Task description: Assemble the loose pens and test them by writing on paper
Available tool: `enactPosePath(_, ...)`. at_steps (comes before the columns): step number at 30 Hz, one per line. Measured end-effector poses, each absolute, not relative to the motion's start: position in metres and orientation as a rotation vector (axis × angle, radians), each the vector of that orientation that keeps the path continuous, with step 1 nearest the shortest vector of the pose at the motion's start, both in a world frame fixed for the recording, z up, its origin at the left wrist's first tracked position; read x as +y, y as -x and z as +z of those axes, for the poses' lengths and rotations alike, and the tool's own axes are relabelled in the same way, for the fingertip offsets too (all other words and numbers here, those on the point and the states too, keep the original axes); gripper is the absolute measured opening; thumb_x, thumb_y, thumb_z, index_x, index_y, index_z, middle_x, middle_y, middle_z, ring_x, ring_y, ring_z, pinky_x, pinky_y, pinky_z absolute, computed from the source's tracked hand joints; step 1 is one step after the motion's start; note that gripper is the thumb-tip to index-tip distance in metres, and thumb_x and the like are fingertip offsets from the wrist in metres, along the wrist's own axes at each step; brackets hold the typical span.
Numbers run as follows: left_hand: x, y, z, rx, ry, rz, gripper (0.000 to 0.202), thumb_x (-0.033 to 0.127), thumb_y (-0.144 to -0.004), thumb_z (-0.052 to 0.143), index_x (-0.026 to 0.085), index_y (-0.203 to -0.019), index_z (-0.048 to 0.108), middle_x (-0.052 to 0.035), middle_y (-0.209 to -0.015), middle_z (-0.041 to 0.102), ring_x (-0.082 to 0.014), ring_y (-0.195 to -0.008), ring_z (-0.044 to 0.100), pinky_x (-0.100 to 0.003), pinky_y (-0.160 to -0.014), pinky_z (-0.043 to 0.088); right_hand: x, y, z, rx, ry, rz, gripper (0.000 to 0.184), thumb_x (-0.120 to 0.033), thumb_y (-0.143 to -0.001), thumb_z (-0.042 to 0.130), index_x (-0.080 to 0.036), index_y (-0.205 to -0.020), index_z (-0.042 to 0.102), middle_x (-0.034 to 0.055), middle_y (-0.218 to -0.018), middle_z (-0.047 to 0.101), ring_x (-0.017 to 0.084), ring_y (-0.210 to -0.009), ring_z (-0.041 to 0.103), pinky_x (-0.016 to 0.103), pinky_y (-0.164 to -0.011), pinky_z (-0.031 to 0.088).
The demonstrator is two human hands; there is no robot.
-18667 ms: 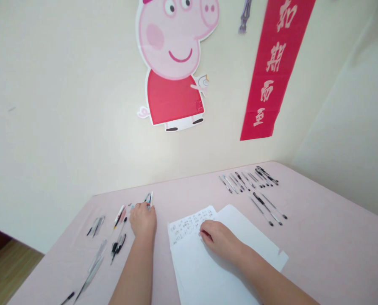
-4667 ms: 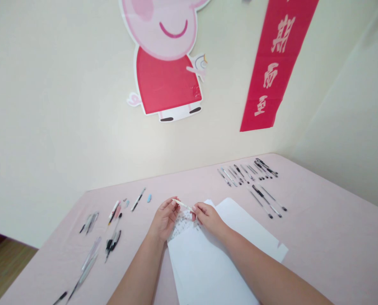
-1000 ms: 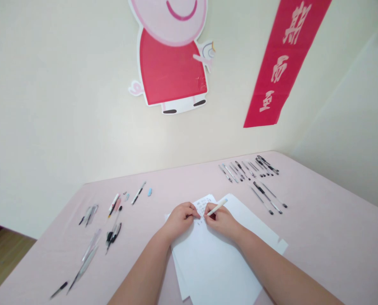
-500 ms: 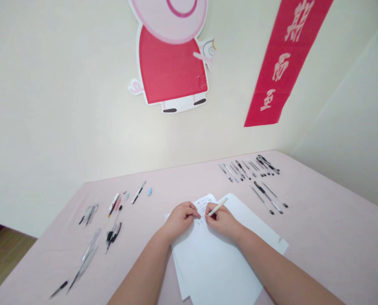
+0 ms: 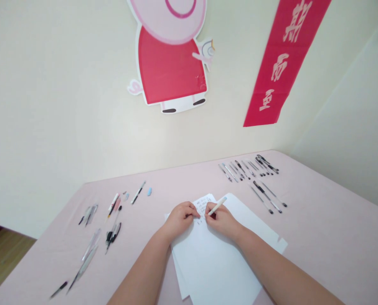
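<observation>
My right hand [image 5: 219, 216] is closed around a pale cream pen [image 5: 218, 205], slanted with its upper end to the right. The tip is near small handwritten marks on the white paper [image 5: 220, 262], mostly hidden by my fingers. On the left side of the writing, my left hand [image 5: 182, 217] rests on the sheet, fingers slightly bent and thumb apart, holding nothing. Lines of writing fill the sheet's top part between both hands; its lower part is blank. More sheets lie underneath, their edges sticking out at the left and right.
At the back right of the pink table [image 5: 322, 237] lie many pens in a row, with several black-capped pens [image 5: 267, 195] in front. Pen parts [image 5: 112, 233] and clear barrels [image 5: 90, 248] are scattered on the left, near a blue cap [image 5: 149, 191]. A wall stands behind the table.
The camera view has shifted very slightly. Both hands, the pen and the paper stay almost where they were.
</observation>
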State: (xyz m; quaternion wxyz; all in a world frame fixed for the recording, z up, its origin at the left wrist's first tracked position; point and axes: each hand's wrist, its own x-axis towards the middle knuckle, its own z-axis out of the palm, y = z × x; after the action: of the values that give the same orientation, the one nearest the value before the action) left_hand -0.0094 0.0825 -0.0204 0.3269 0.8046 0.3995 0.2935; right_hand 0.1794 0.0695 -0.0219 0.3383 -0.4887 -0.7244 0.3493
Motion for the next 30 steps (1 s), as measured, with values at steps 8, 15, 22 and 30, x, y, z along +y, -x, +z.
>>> enactPosePath(8, 0.083, 0.009, -0.02, 1.053, -2.116, 0.76, 0.04, 0.0, -0.062, 0.041, 0.021, -0.077, 0.071, -0.0025, -0.083, 0.063, -0.0137, -0.079, 0.057, -0.025, -0.074, 0.043, 0.081, -0.186, -0.02, -1.428, 1.139, 1.25, 0.017, -0.031, -0.068, 0.056, -0.019, -0.064, 0.046, -0.0055, -0.054, 0.042, 0.01, -0.052, 0.039, 0.022, -0.052, 0.031)
enactPosePath(15, 0.082, 0.009, -0.021, 1.036, -2.107, 0.781, 0.039, 0.0, -0.062, 0.041, 0.021, -0.077, 0.071, -0.0026, -0.084, 0.062, -0.0132, -0.079, 0.057, -0.025, -0.074, 0.043, 0.082, -0.187, -0.023, -1.513, 1.14, 1.254, 0.018, -0.033, -0.071, 0.056, -0.018, -0.066, 0.047, -0.0051, -0.055, 0.043, 0.01, -0.053, 0.04, 0.022, -0.053, 0.031)
enactPosePath(22, 0.081, 0.008, -0.022, 1.041, -2.112, 0.793, 0.039, -0.001, -0.062, 0.04, 0.02, -0.076, 0.07, -0.0027, -0.084, 0.062, -0.0131, -0.079, 0.057, -0.025, -0.075, 0.043, 0.082, -0.187, -0.025, -1.616, 1.15, 1.192, 0.014, -0.029, -0.074, 0.053, -0.017, -0.067, 0.048, -0.0054, -0.056, 0.043, 0.009, -0.053, 0.039, 0.022, -0.053, 0.03)
enactPosePath(30, 0.077, 0.007, -0.02, 1.063, -2.151, 0.785, 0.039, -0.001, -0.062, 0.04, 0.019, -0.079, 0.069, -0.0032, -0.084, 0.061, -0.0132, -0.079, 0.056, -0.025, -0.075, 0.043, 0.078, -0.187, -0.016, -1.728, 1.162, 1.09, 0.006, -0.022, -0.072, 0.053, -0.017, -0.073, 0.056, -0.002, -0.067, 0.052, 0.011, -0.062, 0.045, 0.022, -0.059, 0.035)
